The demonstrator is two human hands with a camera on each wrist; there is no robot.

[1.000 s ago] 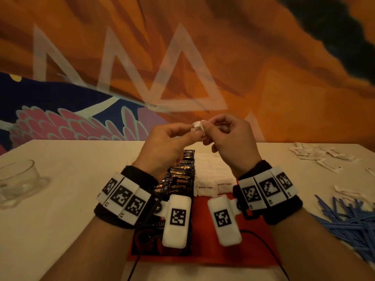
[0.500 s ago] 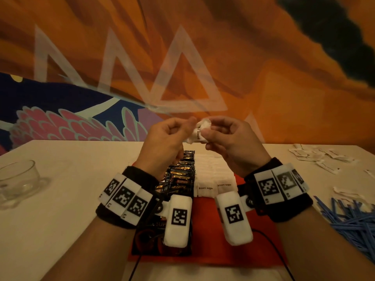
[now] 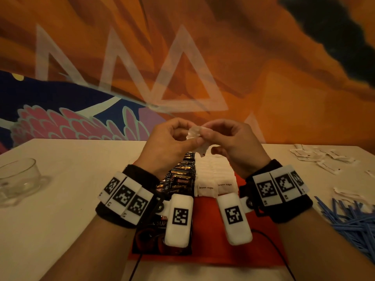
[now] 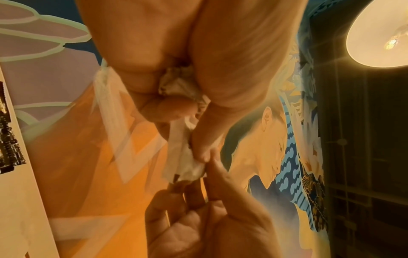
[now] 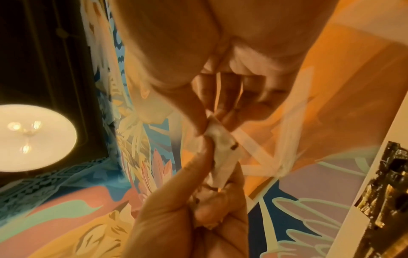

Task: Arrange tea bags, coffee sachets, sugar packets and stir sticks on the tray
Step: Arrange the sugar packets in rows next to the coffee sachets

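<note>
A crumpled white packet is being held up in the air between both hands, above the tray. The left hand is pinching it with thumb and fingertips, and the right hand is pinching its other side. Below the wrists, coffee sachets and brown sugar packets are lying in rows on the red tray. Blue stir sticks are lying right of the right wrist, beyond them loose white packets. A glass bowl is sitting far left of the left hand.

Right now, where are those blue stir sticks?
In the head view the blue stir sticks lie in a loose pile on the table at the far right, beside the person's right forearm and off the red tray.
</note>
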